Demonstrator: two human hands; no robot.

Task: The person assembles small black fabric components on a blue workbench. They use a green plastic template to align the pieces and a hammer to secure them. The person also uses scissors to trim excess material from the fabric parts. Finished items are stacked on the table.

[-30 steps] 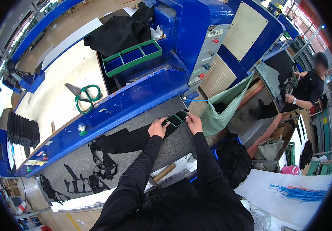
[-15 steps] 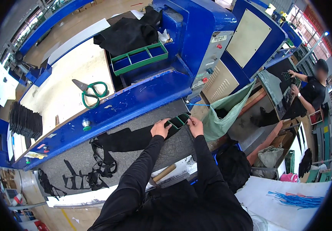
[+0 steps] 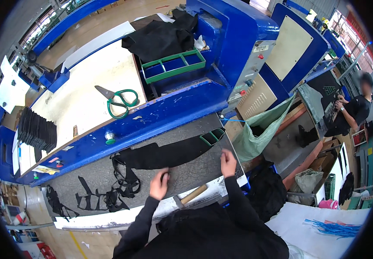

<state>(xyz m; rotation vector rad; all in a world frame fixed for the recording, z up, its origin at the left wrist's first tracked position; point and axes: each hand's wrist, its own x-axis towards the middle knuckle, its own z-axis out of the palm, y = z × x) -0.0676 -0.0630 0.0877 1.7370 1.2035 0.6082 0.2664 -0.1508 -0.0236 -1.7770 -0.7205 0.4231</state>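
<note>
A long black fabric strip [image 3: 169, 152] lies across the grey cutting board [image 3: 190, 170]. On its right end rests a small green cutting die [image 3: 212, 137], a frame with dividers, with neither hand touching it. My left hand [image 3: 158, 185] is over the board's near side, just below the strip, its fingers curled around something small and dark that I cannot make out. My right hand [image 3: 228, 164] is by the board's right end, nearer to me than the die. Its fingers are bent together, and whatever they may hold is hidden. Black fabric offcuts [image 3: 123, 177] lie left of the strip.
Behind the board runs a blue press [image 3: 173, 103]. Green-handled scissors [image 3: 119, 102], a stack of black pieces [image 3: 37, 129] and a larger green die [image 3: 173, 67] are on it. A hammer [image 3: 193, 194] lies near me; a green sack [image 3: 260, 136] hangs right. Another person [image 3: 352, 105] works farther right.
Both hands have let go of the fabric's right end and the small die and drawn back toward me, the left one further left. The whole view has shifted slightly.
</note>
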